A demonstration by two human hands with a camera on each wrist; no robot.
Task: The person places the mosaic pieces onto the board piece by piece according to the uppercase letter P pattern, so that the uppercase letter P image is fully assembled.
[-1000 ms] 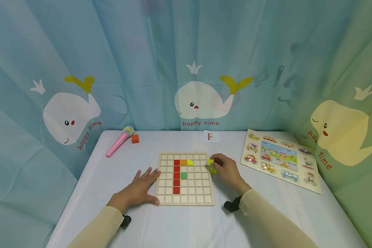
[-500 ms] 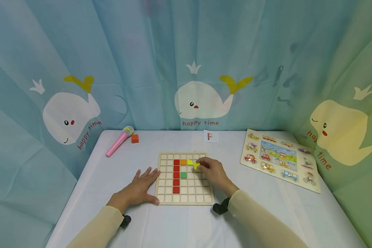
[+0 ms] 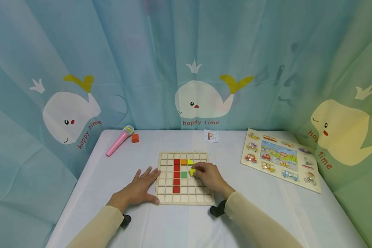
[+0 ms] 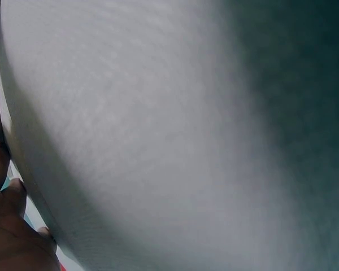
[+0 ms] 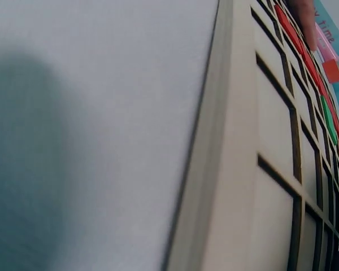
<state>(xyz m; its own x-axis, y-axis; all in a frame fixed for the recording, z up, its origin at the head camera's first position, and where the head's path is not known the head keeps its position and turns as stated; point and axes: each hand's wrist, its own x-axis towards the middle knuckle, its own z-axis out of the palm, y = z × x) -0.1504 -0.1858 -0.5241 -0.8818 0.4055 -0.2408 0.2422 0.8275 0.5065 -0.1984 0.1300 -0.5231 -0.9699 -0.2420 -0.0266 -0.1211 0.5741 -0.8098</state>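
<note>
A wooden grid board (image 3: 186, 203) lies flat on the table. Several red tiles (image 3: 176, 174) form a column on it, with an orange tile (image 3: 184, 162) and a seated yellow tile (image 3: 190, 161) running right from the top one. One green tile (image 3: 184, 175) sits beside the red column. My right hand (image 3: 210, 175) pinches another yellow tile (image 3: 192, 172), tilted, over the cells right of the green one; the cells under this hand are hidden. Fingers spread, my left hand (image 3: 138, 189) rests on the table and touches the board's left edge.
A small printed pattern card (image 3: 210, 136) lies behind the board. Far left are a pink toy microphone (image 3: 119, 142) and an orange-red block (image 3: 135, 138). A vehicle peg puzzle (image 3: 280, 160) lies to the right. Whale-print curtains (image 3: 155, 69) enclose the table.
My right hand has moved left from beside the board's right edge, bringing a yellow tile over the grid, then slightly nearer me. My left hand has stayed put.
</note>
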